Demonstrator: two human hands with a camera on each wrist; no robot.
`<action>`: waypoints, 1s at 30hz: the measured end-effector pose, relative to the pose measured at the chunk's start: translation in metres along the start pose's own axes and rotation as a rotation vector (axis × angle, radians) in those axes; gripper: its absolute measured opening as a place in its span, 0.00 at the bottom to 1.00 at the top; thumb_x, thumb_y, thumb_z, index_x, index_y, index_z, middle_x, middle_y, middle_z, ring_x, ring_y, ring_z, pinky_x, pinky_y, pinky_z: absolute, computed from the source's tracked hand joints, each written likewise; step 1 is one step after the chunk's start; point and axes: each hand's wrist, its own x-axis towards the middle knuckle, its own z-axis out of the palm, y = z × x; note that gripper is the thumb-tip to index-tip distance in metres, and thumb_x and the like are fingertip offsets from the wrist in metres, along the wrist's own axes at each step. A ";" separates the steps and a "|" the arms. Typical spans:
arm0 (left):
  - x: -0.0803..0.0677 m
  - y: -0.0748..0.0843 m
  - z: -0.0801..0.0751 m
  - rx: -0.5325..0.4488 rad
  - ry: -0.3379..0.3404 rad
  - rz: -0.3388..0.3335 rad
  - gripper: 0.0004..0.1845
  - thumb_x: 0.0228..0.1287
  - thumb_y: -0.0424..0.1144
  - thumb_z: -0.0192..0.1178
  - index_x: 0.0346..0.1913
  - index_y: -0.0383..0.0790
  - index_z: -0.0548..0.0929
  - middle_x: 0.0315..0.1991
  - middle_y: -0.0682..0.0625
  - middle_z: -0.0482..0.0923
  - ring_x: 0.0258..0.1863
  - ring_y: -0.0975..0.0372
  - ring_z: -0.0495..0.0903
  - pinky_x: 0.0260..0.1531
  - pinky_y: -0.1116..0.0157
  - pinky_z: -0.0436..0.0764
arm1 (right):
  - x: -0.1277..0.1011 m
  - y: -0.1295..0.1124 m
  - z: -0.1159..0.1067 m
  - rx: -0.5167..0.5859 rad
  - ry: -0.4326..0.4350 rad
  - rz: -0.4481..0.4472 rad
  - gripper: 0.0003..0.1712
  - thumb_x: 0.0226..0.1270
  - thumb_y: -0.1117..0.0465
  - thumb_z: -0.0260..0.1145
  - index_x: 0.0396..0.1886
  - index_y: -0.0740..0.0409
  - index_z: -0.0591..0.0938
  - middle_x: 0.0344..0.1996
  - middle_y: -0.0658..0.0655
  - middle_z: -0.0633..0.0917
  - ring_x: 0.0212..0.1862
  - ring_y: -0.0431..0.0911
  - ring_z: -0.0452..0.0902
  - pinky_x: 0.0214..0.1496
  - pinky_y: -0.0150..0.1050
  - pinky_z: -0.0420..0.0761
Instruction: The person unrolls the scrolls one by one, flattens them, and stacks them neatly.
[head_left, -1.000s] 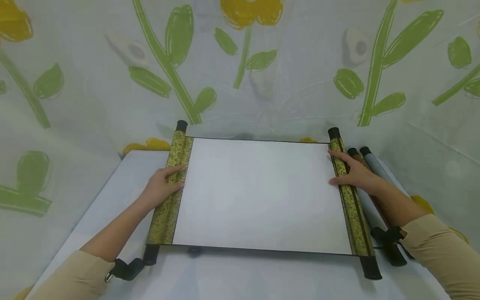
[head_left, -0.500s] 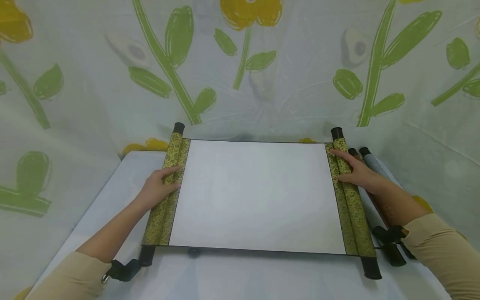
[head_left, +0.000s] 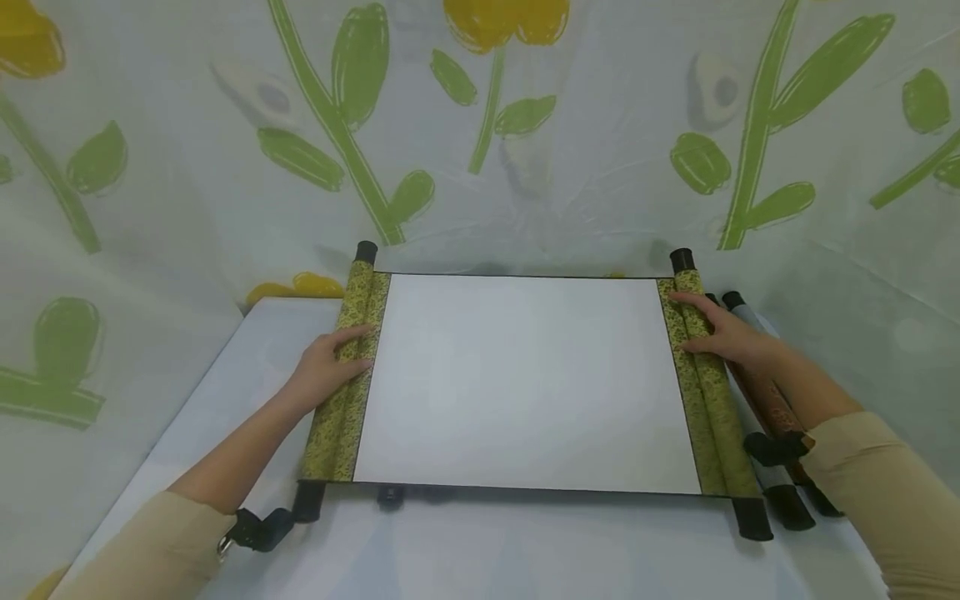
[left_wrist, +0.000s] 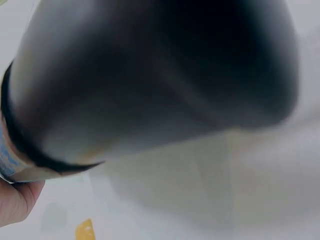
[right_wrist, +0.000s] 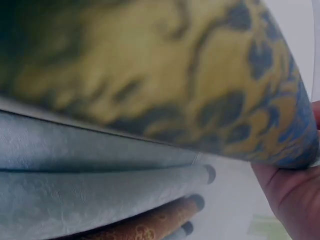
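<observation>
scroll flat, mid table | L hand fingers straight on L roller | R hand fingers straight on R roller | tip: even press both sides, keep rollers parallel, no creases

Before me a white paper scroll with yellow patterned rollers spread on the white table, my left hand on its left roller, right hand on its right, rolled grey and brown scrolls just right of it.

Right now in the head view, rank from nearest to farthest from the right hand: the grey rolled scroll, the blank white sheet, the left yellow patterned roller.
1. Grey rolled scroll, beside the right hand.
2. Blank white sheet, middle.
3. Left yellow patterned roller, far left.
</observation>
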 end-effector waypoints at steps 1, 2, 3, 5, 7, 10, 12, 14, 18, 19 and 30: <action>0.002 0.001 0.002 -0.005 -0.001 -0.002 0.31 0.64 0.38 0.60 0.69 0.42 0.65 0.70 0.37 0.58 0.70 0.40 0.51 0.65 0.39 0.50 | 0.000 0.001 -0.002 -0.006 -0.010 0.012 0.48 0.63 0.68 0.62 0.75 0.61 0.43 0.73 0.70 0.37 0.71 0.68 0.26 0.60 0.73 0.46; 0.003 0.001 0.003 -0.012 -0.005 -0.001 0.31 0.64 0.38 0.60 0.69 0.41 0.65 0.70 0.38 0.58 0.70 0.40 0.51 0.65 0.39 0.50 | 0.000 0.002 -0.004 -0.013 -0.020 0.025 0.48 0.63 0.68 0.62 0.75 0.61 0.43 0.73 0.70 0.37 0.71 0.69 0.26 0.59 0.73 0.47; 0.004 0.002 0.005 -0.015 -0.010 0.002 0.31 0.64 0.38 0.60 0.69 0.41 0.64 0.70 0.37 0.58 0.70 0.40 0.51 0.65 0.39 0.50 | 0.000 0.003 -0.005 -0.020 -0.030 0.032 0.48 0.64 0.68 0.62 0.75 0.62 0.43 0.73 0.70 0.37 0.71 0.69 0.26 0.59 0.73 0.48; 0.007 0.003 0.010 -0.019 -0.018 -0.002 0.31 0.64 0.38 0.59 0.69 0.41 0.64 0.70 0.37 0.58 0.70 0.40 0.51 0.65 0.40 0.51 | 0.000 0.006 -0.007 -0.026 -0.044 0.043 0.47 0.64 0.68 0.61 0.74 0.62 0.42 0.72 0.71 0.37 0.71 0.70 0.26 0.59 0.72 0.49; 0.009 0.002 0.015 -0.018 -0.031 -0.012 0.31 0.64 0.38 0.59 0.70 0.41 0.64 0.70 0.37 0.57 0.70 0.40 0.51 0.65 0.40 0.51 | 0.001 0.008 -0.008 -0.017 -0.057 0.060 0.47 0.65 0.68 0.61 0.74 0.63 0.42 0.72 0.71 0.36 0.70 0.70 0.26 0.59 0.71 0.50; 0.013 -0.002 0.022 -0.005 -0.054 -0.030 0.31 0.64 0.39 0.59 0.70 0.41 0.63 0.71 0.37 0.57 0.70 0.40 0.51 0.65 0.40 0.52 | 0.003 0.009 -0.008 -0.034 -0.081 0.075 0.48 0.65 0.67 0.61 0.74 0.63 0.41 0.72 0.71 0.36 0.70 0.71 0.27 0.59 0.72 0.50; 0.017 -0.005 0.026 0.007 -0.064 -0.028 0.31 0.64 0.39 0.59 0.70 0.41 0.64 0.70 0.36 0.57 0.70 0.40 0.51 0.65 0.40 0.52 | 0.005 0.011 -0.008 -0.043 -0.097 0.084 0.48 0.65 0.67 0.61 0.74 0.64 0.41 0.72 0.73 0.35 0.69 0.72 0.27 0.59 0.72 0.49; 0.021 -0.007 0.030 0.022 -0.077 -0.014 0.31 0.64 0.39 0.59 0.69 0.39 0.64 0.70 0.35 0.57 0.69 0.39 0.52 0.65 0.40 0.53 | 0.007 0.015 -0.008 -0.049 -0.112 0.099 0.49 0.65 0.67 0.61 0.74 0.65 0.40 0.71 0.74 0.35 0.69 0.74 0.28 0.59 0.72 0.49; 0.029 -0.012 0.037 0.043 -0.114 0.009 0.30 0.65 0.39 0.58 0.68 0.38 0.64 0.69 0.34 0.58 0.69 0.38 0.53 0.64 0.40 0.54 | 0.011 0.025 -0.008 -0.051 -0.129 0.132 0.48 0.64 0.68 0.61 0.72 0.69 0.40 0.69 0.78 0.35 0.68 0.75 0.30 0.59 0.70 0.51; 0.030 -0.013 0.038 0.049 -0.123 0.012 0.30 0.65 0.39 0.58 0.68 0.37 0.64 0.69 0.33 0.58 0.68 0.38 0.54 0.64 0.40 0.55 | 0.013 0.027 -0.008 -0.061 -0.133 0.135 0.48 0.64 0.68 0.61 0.72 0.69 0.41 0.69 0.79 0.36 0.68 0.76 0.31 0.59 0.70 0.52; 0.032 -0.028 0.046 0.069 -0.132 0.025 0.31 0.67 0.43 0.57 0.69 0.35 0.63 0.68 0.33 0.60 0.68 0.38 0.56 0.64 0.41 0.57 | 0.023 0.038 0.004 -0.103 -0.176 0.166 0.45 0.65 0.67 0.60 0.72 0.71 0.44 0.69 0.80 0.39 0.67 0.77 0.35 0.59 0.70 0.57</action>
